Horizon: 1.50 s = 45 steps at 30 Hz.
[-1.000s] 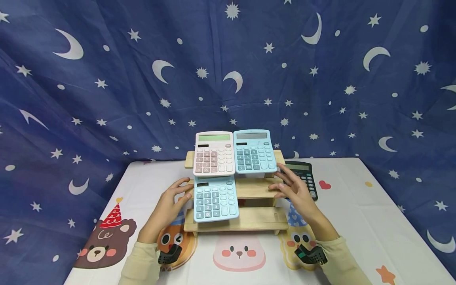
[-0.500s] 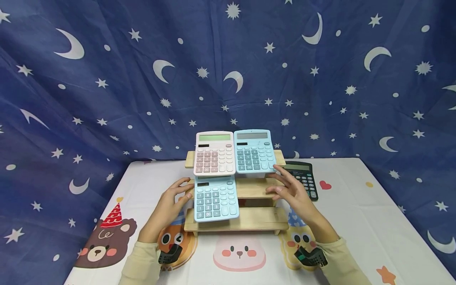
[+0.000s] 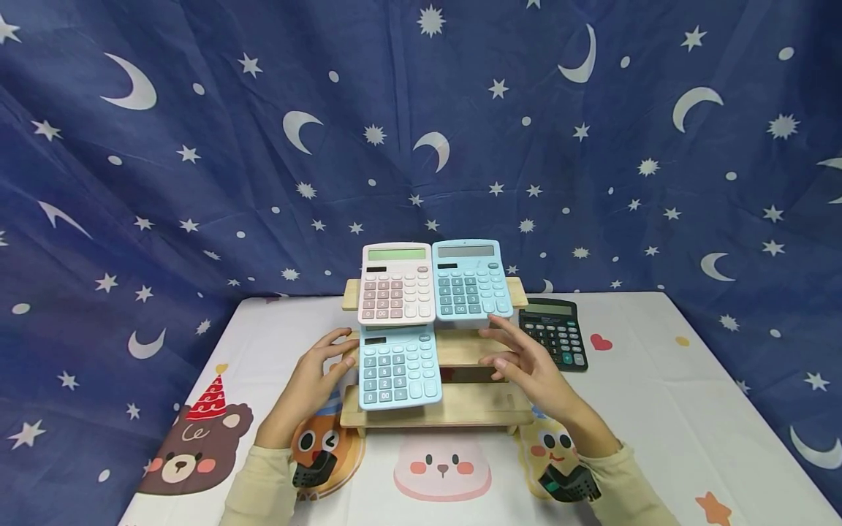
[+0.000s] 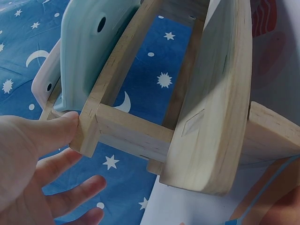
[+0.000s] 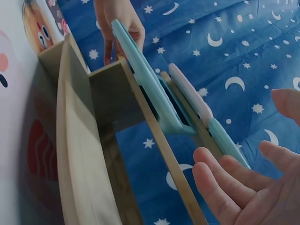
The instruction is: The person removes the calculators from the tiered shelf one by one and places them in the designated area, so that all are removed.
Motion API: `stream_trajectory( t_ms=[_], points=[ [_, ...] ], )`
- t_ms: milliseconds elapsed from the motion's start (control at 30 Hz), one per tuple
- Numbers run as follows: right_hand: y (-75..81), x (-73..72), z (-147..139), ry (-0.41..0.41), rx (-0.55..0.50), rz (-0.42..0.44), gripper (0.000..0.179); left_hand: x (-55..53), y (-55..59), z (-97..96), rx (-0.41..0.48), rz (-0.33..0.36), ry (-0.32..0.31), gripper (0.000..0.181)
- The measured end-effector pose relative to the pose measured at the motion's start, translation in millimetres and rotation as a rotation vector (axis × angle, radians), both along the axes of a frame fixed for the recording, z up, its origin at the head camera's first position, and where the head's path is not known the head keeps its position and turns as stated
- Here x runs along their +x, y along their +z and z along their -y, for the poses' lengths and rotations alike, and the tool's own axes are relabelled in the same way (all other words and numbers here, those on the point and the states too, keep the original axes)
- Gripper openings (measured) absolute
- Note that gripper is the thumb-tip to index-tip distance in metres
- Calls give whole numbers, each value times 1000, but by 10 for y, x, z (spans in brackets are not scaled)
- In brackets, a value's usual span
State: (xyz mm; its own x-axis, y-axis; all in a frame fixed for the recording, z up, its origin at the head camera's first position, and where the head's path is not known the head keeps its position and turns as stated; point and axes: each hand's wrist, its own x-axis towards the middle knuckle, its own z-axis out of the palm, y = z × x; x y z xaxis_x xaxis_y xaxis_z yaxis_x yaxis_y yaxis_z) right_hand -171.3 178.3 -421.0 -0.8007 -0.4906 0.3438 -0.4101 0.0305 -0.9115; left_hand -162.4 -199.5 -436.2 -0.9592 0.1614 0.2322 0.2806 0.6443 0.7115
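A tiered wooden stand (image 3: 483,403) bears a pink-and-white calculator (image 3: 396,283) and a light blue calculator (image 3: 471,279) side by side on its top tier. Another light blue calculator (image 3: 399,365) leans at the left of the middle tier. My left hand (image 3: 317,371) is at the stand's left end; in the left wrist view its thumb (image 4: 58,129) touches the end of a rail, the other fingers spread loosely. My right hand (image 3: 531,365), fingers loosely bent and holding nothing, hovers before the middle tier's right end, just below the upper blue calculator.
A black calculator (image 3: 554,334) lies on the table behind my right hand, right of the stand. The white tablecloth (image 3: 658,380) has cartoon prints. A blue curtain (image 3: 421,95) with moons and stars hangs behind the table.
My right hand has moved left and slightly down, away from the upper blue calculator's lower right corner, uncovering more of the black calculator. The left hand and the calculators look unmoved.
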Motion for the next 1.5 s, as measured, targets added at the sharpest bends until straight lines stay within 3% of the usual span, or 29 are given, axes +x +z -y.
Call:
stream_trajectory(
  t_ms=[400,767,967,1167,1500],
  points=[
    [-74,70,178,82,22,47,60,-8,-5,-3,3,-11,-1,36],
    [-187,92,326,100,53,142,62,-5,16,-10,-4,5,14,35],
    [-210,109,347,87,68,133,62,5,8,-12,-7,20,18,36],
    [-237,133,378,99,97,121,60,8,-14,-11,-2,-20,13,35],
    [-336,157,454,149,126,178,63,11,-21,-15,1,-23,22,35]
  ],
)
